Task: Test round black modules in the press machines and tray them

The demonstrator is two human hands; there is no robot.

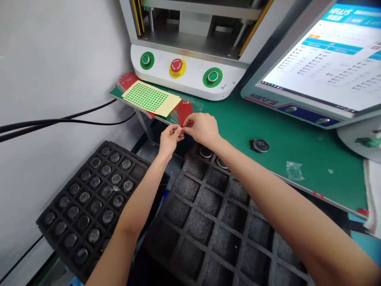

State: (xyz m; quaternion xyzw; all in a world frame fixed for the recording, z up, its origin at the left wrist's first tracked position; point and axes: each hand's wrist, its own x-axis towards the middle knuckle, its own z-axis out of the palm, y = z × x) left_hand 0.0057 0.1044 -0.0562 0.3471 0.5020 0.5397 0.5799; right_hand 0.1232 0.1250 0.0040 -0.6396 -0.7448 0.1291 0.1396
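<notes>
My left hand (170,140) and my right hand (202,128) meet at the front edge of the green table, fingertips together. Between them, the lower end of a sheet of red stickers (185,109) runs into the pinched fingers of my left hand. The thumb and forefinger of my right hand are pinched at the same spot; what they hold is too small to make out. Just behind lies a yellow sheet of green dot stickers (171,104), with more red sticker sheets (128,80) under it. A round dark watch (259,145) rests on the table to the right.
Below my right arm is a black foam tray (200,226) with a few round watch parts at its far end. Another foam tray (111,180), left, holds many round pieces. A press machine (190,75) with buttons and a monitor (324,59) stand behind. A clear plastic bag (294,171) lies right.
</notes>
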